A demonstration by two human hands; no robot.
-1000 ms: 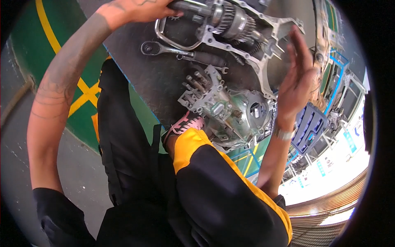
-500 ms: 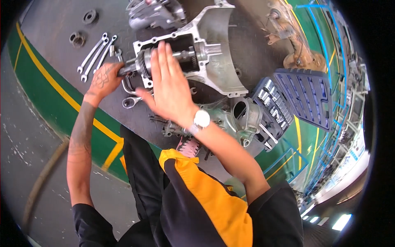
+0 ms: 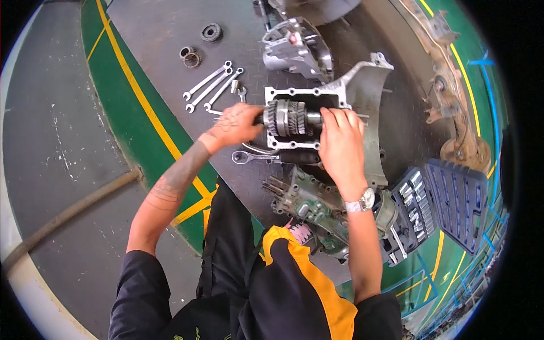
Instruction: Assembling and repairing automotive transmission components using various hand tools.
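Observation:
My left hand (image 3: 241, 122) is closed on the left end of a gear shaft assembly (image 3: 286, 118), which lies horizontally in the open top of a silver gearbox housing (image 3: 369, 85). My right hand (image 3: 341, 141) has its fingers curled over the shaft's right end, beside the housing's inner wall. Below the housing lies a ratchet (image 3: 241, 157) with a dark grip, partly under my right hand. To the left are several combination wrenches (image 3: 205, 85), a small socket (image 3: 234, 86) and loose gear rings (image 3: 211, 32).
Another silver casing (image 3: 294, 54) lies beyond the housing. A greenish casing (image 3: 306, 209) is near my legs, beside an open socket case (image 3: 453, 198). A rusty assembly (image 3: 459, 113) stands at the right. A hose (image 3: 85, 207) crosses the left floor, near yellow lines.
The view has shifted, showing more table. My right hand came from the right, lay flat over the gears, then moved to the shaft's right end. My left hand stays at the left end.

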